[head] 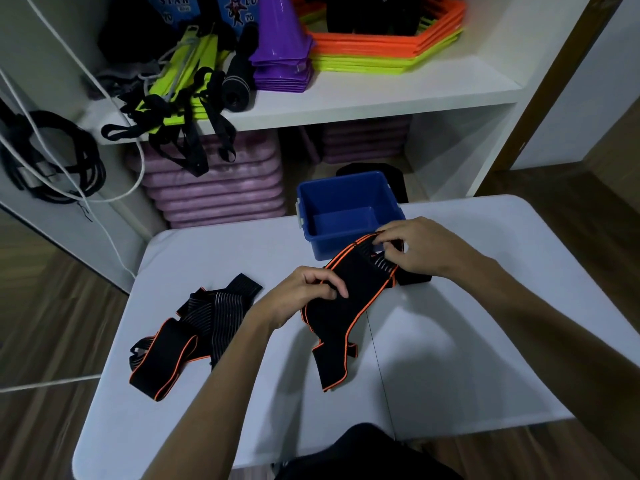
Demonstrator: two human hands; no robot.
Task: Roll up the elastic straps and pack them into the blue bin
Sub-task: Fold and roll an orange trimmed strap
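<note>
A black elastic strap with orange edges (346, 306) is stretched over the middle of the white table (450, 358). My left hand (304, 292) pinches its near-left edge. My right hand (419, 244) pinches its far end, just in front of the blue bin (308, 206). The strap's loose tail hangs folded toward me on the table. The bin stands at the table's far edge and looks empty. A pile of several more straps (194, 327), black with orange edges or grey stripes, lies at the table's left.
A white shelf unit (381, 95) stands behind the table, holding purple cones (280, 53), orange and yellow-green hexagon rings (388, 46), black straps and green pieces. Purple mats (221, 188) are stacked below. White cords (69, 98) and black cables hang at the left.
</note>
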